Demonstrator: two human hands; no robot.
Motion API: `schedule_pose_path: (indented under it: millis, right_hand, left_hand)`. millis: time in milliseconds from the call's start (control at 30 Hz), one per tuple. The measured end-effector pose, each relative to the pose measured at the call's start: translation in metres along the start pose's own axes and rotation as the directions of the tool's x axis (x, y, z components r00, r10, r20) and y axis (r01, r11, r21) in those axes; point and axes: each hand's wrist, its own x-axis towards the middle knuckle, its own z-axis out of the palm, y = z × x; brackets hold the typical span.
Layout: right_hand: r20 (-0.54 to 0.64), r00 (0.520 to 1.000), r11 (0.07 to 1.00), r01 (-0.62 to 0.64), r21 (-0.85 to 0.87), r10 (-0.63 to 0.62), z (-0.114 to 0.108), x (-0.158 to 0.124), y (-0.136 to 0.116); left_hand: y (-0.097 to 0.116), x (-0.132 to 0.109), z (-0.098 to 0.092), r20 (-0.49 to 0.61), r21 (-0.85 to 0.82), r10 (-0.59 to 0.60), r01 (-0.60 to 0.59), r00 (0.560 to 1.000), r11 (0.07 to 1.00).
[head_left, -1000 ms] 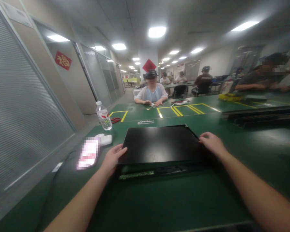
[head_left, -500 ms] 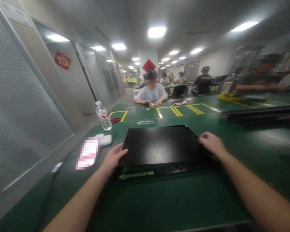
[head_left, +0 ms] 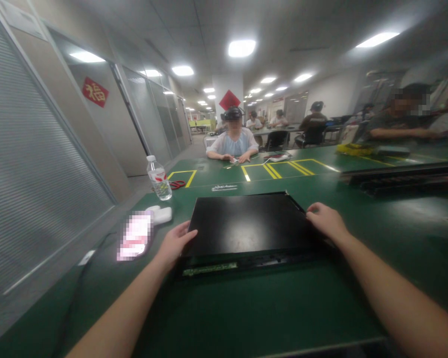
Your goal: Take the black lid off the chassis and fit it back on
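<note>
A flat black display panel (head_left: 246, 226) is raised at its near edge over a black frame (head_left: 261, 262) on the green table. Along the frame's near side a strip of green circuit board (head_left: 210, 269) shows. My left hand (head_left: 176, 241) grips the panel's left edge, thumb on top and the fingers partly hidden under it. At the right edge, my right hand (head_left: 325, 221) has thumb and fingers pinched together on the panel's side; its fingertips are partly hidden.
Left of the panel lie a lit phone (head_left: 135, 234), a white case (head_left: 162, 215), a water bottle (head_left: 159, 179) and red-handled scissors (head_left: 177, 185). Small white pieces (head_left: 224, 188) lie beyond it. Black bars (head_left: 399, 176) rest at right. A person (head_left: 232, 141) sits opposite; others work nearby.
</note>
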Motion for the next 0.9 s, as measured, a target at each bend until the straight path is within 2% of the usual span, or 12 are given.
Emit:
schedule_pose_path:
  millis: [667, 900]
  right_hand:
    - [-0.018, 1.0, 1.0, 0.014, 0.002, -0.014, 0.0004, -0.0001, 0.0002]
    - [-0.028, 0.998, 0.999, 0.05, -0.009, -0.05, 0.0005, -0.0015, -0.0004]
  left_hand:
    - [-0.0024, -0.0003, -0.0001, -0.04, 0.039, 0.037, -0.035, 0.999, 0.999]
    - [-0.0035, 0.002, -0.0031, -0.019, 0.028, 0.048, -0.047, 0.999, 0.998]
